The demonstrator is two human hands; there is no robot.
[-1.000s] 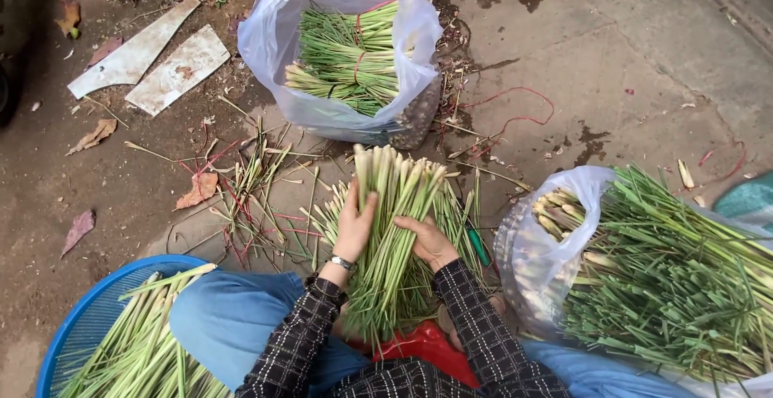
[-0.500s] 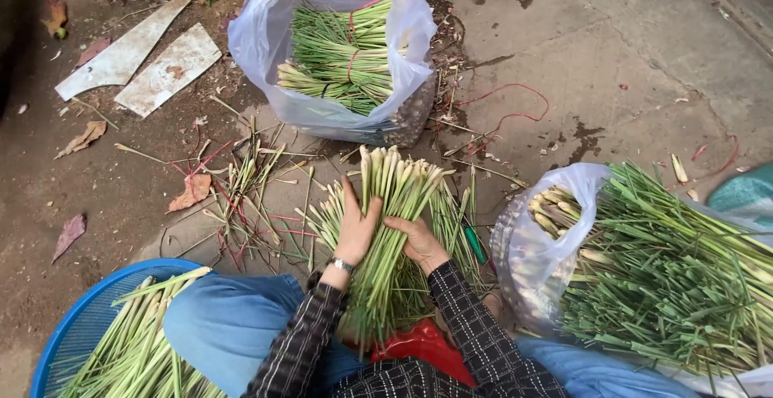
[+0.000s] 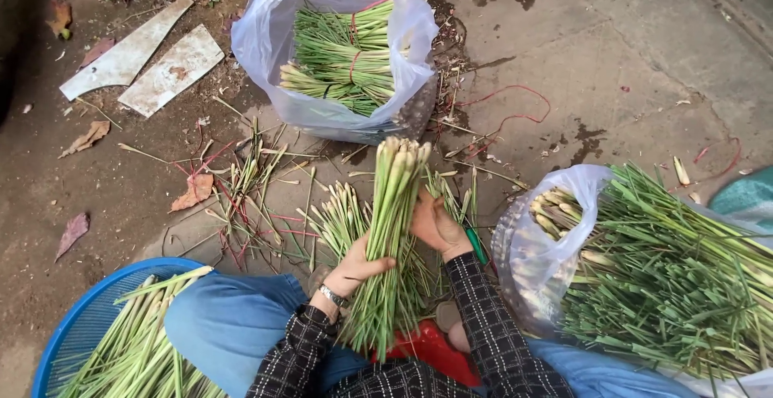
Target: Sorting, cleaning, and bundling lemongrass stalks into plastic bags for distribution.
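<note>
Two hands clasp one bundle of stalks at the frame's centre.

The left hand (image 3: pixel 358 265) and right hand (image 3: pixel 435 225) both close around the bundle (image 3: pixel 390 237); its long axis runs nearly up-down in the frame, pale butt ends toward the top, green tips toward the bottom. Two plastic bags hold more stalks: one bag (image 3: pixel 266 39) at top centre, one bag (image 3: pixel 539 245) at right. One blue basket (image 3: pixel 76 325) sits lower left, loose stalks (image 3: pixel 338 213) beneath the hands.
</note>
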